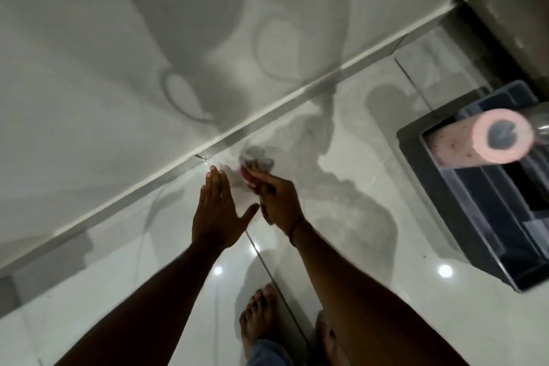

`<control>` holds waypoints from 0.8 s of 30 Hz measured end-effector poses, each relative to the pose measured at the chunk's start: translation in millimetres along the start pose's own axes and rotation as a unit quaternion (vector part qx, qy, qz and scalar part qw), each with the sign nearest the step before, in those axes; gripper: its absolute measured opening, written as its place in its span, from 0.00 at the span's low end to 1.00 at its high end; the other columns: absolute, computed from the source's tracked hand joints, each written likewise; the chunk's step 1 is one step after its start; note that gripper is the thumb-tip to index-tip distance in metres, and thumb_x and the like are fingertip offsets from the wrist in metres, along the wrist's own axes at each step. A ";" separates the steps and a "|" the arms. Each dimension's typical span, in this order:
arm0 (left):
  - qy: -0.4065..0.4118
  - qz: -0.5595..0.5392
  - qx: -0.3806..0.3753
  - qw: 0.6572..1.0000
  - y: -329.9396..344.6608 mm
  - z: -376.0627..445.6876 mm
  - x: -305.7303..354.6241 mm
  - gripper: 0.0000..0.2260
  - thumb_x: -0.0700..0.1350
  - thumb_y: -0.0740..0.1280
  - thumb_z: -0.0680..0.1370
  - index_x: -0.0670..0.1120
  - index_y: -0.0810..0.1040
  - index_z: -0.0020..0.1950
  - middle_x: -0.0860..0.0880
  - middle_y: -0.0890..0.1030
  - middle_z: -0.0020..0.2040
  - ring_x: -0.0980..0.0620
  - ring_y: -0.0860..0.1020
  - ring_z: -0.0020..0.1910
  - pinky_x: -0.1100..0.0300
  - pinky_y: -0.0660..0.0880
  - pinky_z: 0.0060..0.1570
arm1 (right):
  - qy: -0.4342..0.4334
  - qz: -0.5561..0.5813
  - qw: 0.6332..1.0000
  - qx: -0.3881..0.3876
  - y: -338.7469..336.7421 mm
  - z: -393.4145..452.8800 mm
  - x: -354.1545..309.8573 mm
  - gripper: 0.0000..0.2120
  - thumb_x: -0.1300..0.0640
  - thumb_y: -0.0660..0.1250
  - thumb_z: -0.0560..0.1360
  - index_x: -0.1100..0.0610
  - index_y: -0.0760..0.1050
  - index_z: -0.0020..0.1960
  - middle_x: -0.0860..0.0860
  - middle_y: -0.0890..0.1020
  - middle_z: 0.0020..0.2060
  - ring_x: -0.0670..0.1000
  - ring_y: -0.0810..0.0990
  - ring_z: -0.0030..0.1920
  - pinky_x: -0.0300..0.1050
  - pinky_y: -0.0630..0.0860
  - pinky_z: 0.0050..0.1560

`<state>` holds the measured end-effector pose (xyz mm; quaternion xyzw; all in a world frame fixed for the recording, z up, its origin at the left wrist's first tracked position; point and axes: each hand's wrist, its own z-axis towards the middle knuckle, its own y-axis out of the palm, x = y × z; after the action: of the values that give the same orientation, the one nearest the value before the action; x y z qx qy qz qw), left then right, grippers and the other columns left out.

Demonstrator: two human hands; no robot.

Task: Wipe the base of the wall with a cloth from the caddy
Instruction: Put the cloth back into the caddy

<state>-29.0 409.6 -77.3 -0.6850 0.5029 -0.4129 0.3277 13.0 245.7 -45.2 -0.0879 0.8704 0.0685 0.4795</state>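
The base of the wall (267, 110) runs diagonally from lower left to upper right where the white wall meets the glossy floor. My right hand (276, 196) is closed on a small pinkish cloth (252, 171), blurred, held just above the floor a short way in front of the wall base. My left hand (218, 211) is beside it, flat with fingers spread, holding nothing. The dark caddy (463, 217) stands on the floor at the right, with a pink roll (487, 140) lying across its top.
My bare feet (258, 321) stand on the tiled floor near the bottom centre. A grey cabinet or door frame (505, 24) fills the upper right corner. Ceiling lights reflect off the floor tiles.
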 end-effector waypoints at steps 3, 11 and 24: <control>0.054 0.021 -0.027 0.998 -27.8 -26.2 40.8 0.52 0.75 0.52 0.77 0.39 0.40 0.85 0.42 0.36 0.84 0.45 0.36 0.84 0.52 0.42 0.82 | 0.050 0.100 0.989 0.095 -42.3 -67.6 -14.1 0.13 0.54 0.69 0.84 0.45 0.84 0.67 0.45 0.88 0.39 0.46 0.69 0.21 0.39 0.69 0.21; 0.235 0.004 -0.057 0.970 -32.9 -70.4 222.6 0.50 0.72 0.56 0.79 0.39 0.40 0.85 0.43 0.37 0.84 0.45 0.38 0.84 0.53 0.46 0.82 | 0.044 0.335 0.876 0.343 -194.3 -202.0 -28.7 0.18 0.62 0.60 0.86 0.64 0.77 0.73 0.75 0.78 0.66 0.79 0.66 0.71 0.72 0.61 0.81; 0.438 0.083 -0.089 0.891 81.8 -37.7 424.7 0.49 0.70 0.59 0.80 0.39 0.43 0.85 0.40 0.43 0.86 0.42 0.45 0.86 0.51 0.46 0.83 | -0.014 0.206 0.777 0.595 -430.9 -224.4 65.9 0.20 0.71 0.62 0.83 0.62 0.78 0.72 0.60 0.84 0.63 0.65 0.84 0.61 0.60 0.78 0.70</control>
<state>-32.0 -22.0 -31.0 -0.4165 0.6852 -0.5958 0.0457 -112.0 -225.9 3.0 0.3976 0.7284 -0.3647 0.4224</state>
